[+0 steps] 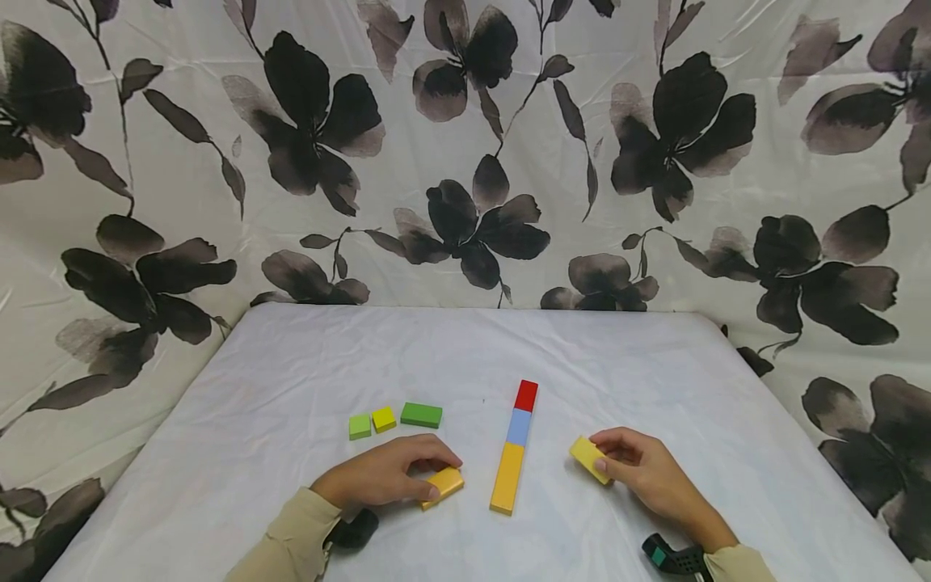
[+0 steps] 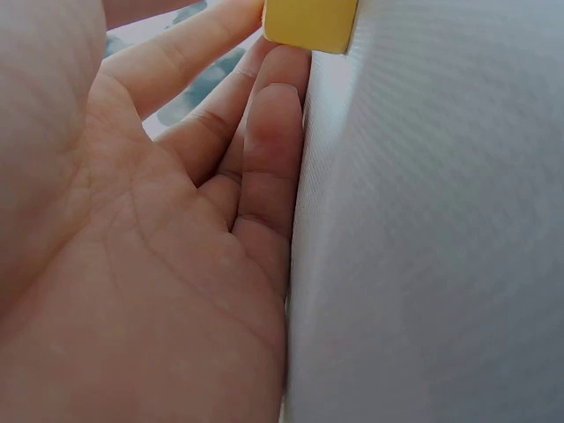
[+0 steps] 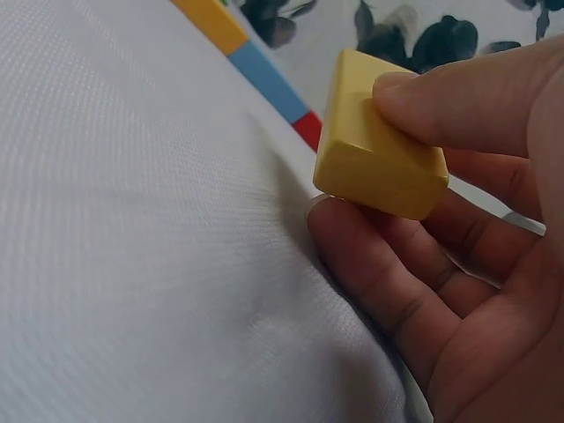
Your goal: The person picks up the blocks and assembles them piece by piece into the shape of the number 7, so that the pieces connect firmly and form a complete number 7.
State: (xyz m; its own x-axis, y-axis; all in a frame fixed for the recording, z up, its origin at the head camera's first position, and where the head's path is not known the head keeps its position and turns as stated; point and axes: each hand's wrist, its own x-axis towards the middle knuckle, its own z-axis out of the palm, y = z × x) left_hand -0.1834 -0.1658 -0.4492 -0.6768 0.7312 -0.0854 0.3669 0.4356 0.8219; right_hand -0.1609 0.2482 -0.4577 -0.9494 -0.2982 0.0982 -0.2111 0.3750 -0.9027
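My left hand (image 1: pixel 403 470) pinches an orange-yellow rectangular block (image 1: pixel 445 486) between thumb and fingers, low over the white cloth; its end (image 2: pixel 310 25) shows at the top of the left wrist view. On the other side, my right hand (image 1: pixel 636 469) grips a pale yellow block (image 1: pixel 590 460), which is tilted in the right wrist view, with the thumb across its face. Between the hands lies a straight row of blocks: a long orange-yellow block (image 1: pixel 507 478) nearest me, a light blue block (image 1: pixel 519 427) in the middle and a red block (image 1: pixel 526 395) at the far end.
Beyond my left hand lie a light green block (image 1: pixel 360 427), a small yellow block (image 1: pixel 384 419) and a longer green block (image 1: pixel 421 415). A white cloth (image 1: pixel 618 364) covers the table. Behind it hangs a flower-patterned curtain (image 1: pixel 407 153).
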